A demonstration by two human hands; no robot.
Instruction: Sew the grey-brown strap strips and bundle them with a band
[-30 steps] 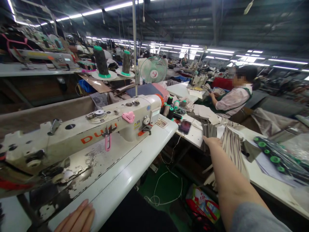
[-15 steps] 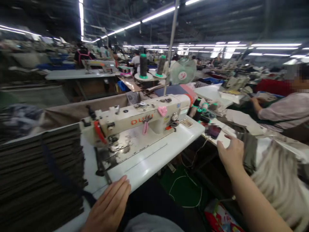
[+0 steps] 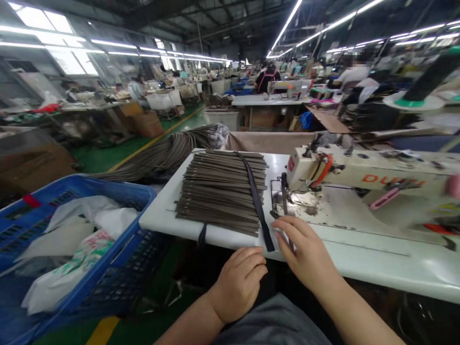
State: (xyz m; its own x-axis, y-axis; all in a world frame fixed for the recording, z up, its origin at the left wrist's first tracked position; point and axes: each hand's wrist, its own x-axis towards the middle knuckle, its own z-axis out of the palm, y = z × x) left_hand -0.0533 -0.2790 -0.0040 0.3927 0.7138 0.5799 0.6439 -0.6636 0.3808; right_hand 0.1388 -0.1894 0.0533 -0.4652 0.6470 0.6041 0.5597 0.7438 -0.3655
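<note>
A wide stack of narrow dark grey-brown fabric strips [image 3: 219, 191] lies on the white sewing table [image 3: 158, 215]. Across its right side runs a navy strap [image 3: 254, 191], its lower end hanging at the front edge. My right hand [image 3: 309, 251] is by that end, fingers stretched out beside a narrow grey strip [image 3: 285, 194] at the machine's needle end. Closer to my body, my left hand [image 3: 239, 282] is closed in front of the table edge, fingers curled together; its palm is hidden. The sewing machine [image 3: 345, 177] stands right of the stack, pink-handled snips [image 3: 390, 195] on its arm.
To the left is a blue plastic crate [image 3: 143, 201] with white bags [image 3: 72, 258] inside. A bundle of long dark strips [image 3: 161, 153] lies behind the table. A thread cone [image 3: 431, 76] stands at the far right. Other people sit at machines farther back.
My view has swung left, bringing the crate and whole stack into sight. My right hand has come from the phone side to the strap's end. My left hand's flat fingers have curled.
</note>
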